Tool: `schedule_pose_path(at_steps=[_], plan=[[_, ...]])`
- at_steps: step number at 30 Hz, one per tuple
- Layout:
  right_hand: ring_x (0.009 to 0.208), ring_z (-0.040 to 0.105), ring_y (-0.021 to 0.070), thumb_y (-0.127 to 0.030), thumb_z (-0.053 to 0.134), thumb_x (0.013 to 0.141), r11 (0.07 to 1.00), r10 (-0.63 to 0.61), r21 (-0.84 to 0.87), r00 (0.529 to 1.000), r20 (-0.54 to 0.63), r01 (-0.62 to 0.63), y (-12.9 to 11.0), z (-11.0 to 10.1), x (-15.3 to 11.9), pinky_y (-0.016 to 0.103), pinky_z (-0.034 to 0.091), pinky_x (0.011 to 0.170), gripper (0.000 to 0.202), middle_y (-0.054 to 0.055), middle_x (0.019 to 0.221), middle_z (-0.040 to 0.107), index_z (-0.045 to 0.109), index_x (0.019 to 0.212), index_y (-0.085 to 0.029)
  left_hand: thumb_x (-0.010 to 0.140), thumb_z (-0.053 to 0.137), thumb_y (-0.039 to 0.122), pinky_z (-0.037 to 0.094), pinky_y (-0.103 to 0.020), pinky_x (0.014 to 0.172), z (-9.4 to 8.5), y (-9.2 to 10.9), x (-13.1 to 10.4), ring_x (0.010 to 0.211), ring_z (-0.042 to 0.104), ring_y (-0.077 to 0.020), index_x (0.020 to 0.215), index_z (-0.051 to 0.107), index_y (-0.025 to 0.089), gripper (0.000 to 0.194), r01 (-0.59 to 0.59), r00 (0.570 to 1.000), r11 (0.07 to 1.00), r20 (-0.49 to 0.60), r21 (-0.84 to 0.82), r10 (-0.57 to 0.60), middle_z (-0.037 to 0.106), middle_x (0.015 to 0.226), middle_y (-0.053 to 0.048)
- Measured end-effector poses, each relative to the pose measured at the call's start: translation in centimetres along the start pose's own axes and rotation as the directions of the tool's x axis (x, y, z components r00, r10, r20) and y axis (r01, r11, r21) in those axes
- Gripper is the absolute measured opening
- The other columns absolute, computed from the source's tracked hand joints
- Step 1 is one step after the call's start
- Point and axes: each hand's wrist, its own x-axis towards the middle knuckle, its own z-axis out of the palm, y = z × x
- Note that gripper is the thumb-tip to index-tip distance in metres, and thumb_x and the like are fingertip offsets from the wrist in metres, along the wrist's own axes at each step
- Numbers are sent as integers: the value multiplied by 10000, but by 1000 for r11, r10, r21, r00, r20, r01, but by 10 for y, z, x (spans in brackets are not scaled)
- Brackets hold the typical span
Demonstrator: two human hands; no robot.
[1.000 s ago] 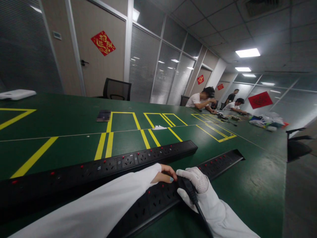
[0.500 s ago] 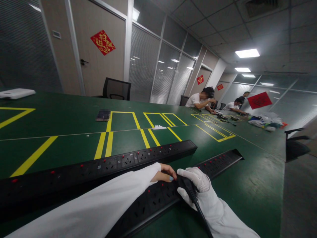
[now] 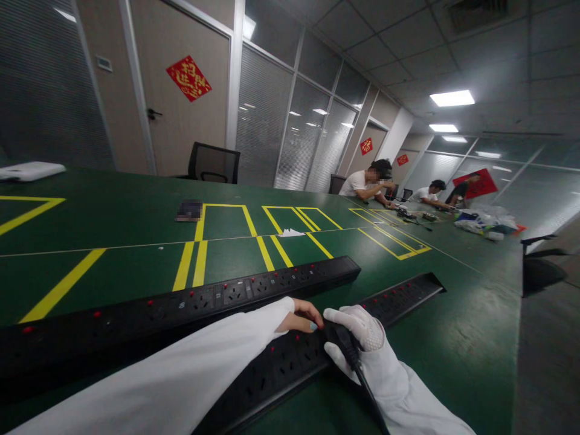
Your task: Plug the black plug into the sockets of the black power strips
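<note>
A black plug [image 3: 339, 339] with a thick cable is in my right hand [image 3: 362, 329], which wears a white dotted glove; its fingers wrap round the plug at the nearer power strip [image 3: 399, 302]. My left hand [image 3: 304, 316], with bare fingers out of a white sleeve, reaches over the same strip. Its fingertips come together at the plug's front end; what they pinch, if anything, is hidden. Whether the plug's pins are in a socket cannot be seen. Behind lies a second long black power strip [image 3: 281, 279] with red lights or switches.
Yellow tape [image 3: 224, 206] marks the green table [image 3: 471, 326]. A dark pixelated object [image 3: 189, 210], crumpled white paper [image 3: 291, 232] and a white device [image 3: 31, 171] lie farther back. People [image 3: 360, 183] sit at the far end by plastic bags [image 3: 487, 219]. An office chair [image 3: 544, 266] stands right.
Both hands and the plug look unmoved. In the far background, a person in dark clothes has shifted right, now in front of the red wall sign.
</note>
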Motion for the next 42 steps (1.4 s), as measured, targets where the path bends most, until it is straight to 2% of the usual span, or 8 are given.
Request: schedule_pose_path(at_steps=[16, 27, 33, 38, 42], plan=[[804, 555, 187, -262, 628, 703, 1000, -6, -6, 1000, -10, 6, -1, -1, 0, 342, 489, 692, 518, 59, 882, 576, 473, 1195, -213, 643, 718, 313, 427, -231, 723, 1, 0, -1, 739, 573, -120, 840, 667, 153, 259, -12, 1000, 1000, -2, -19, 12, 663, 794, 7], [812, 557, 188, -258, 622, 707, 1000, -13, -9, 1000, -12, 13, -1, 0, -1, 338, 488, 698, 512, 60, 887, 584, 475, 1195, -214, 615, 739, 368, 424, -248, 741, 0, 1, 0, 750, 567, -134, 841, 663, 158, 318, 22, 1000, 1000, -2, -23, -22, 653, 803, 3], [814, 554, 193, -299, 599, 728, 1000, 8, -8, 998, -66, -8, 1, 3, -2, 347, 485, 698, 477, 58, 879, 586, 492, 1186, -217, 611, 743, 354, 417, -234, 717, 1, 1, -1, 724, 560, -120, 829, 667, 156, 305, 18, 1000, 999, -10, -45, -18, 649, 779, 8], [822, 553, 189, -274, 610, 727, 1000, 0, -2, 1000, -7, 0, 0, 0, -1, 341, 484, 706, 492, 63, 899, 578, 478, 1196, -210, 612, 741, 361, 418, -241, 730, 1, 3, -1, 722, 561, -122, 830, 664, 159, 307, 35, 999, 998, -3, -51, -35, 650, 791, 7], [811, 554, 190, -276, 610, 725, 1000, -12, -8, 1000, -15, 12, -1, -1, 0, 340, 486, 698, 491, 60, 882, 580, 474, 1192, -208, 612, 739, 375, 419, -238, 731, 1, 3, -2, 730, 561, -124, 835, 667, 162, 317, 31, 999, 999, -8, -36, -31, 650, 791, 6]])
